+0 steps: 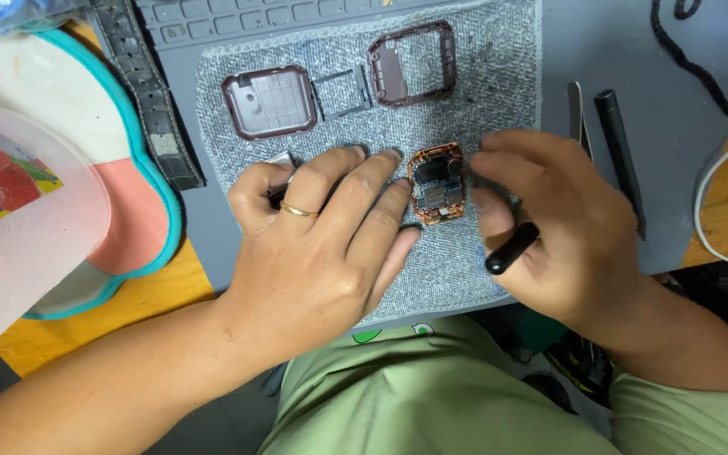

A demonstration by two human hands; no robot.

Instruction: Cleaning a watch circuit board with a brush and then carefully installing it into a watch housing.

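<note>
Mid-disassembly judging by loose parts: left hand (322, 227) lies flat, fingers steadying the small circuit module (436, 184) on the grey cloth (499, 76), right hand (549, 219) grips a black screwdriver (511, 248) at its top; precise tip control matters.

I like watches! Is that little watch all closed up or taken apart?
Taken apart. The watch's inner board lies bare on the grey cloth, with its back cover and frame lying separately.
</note>
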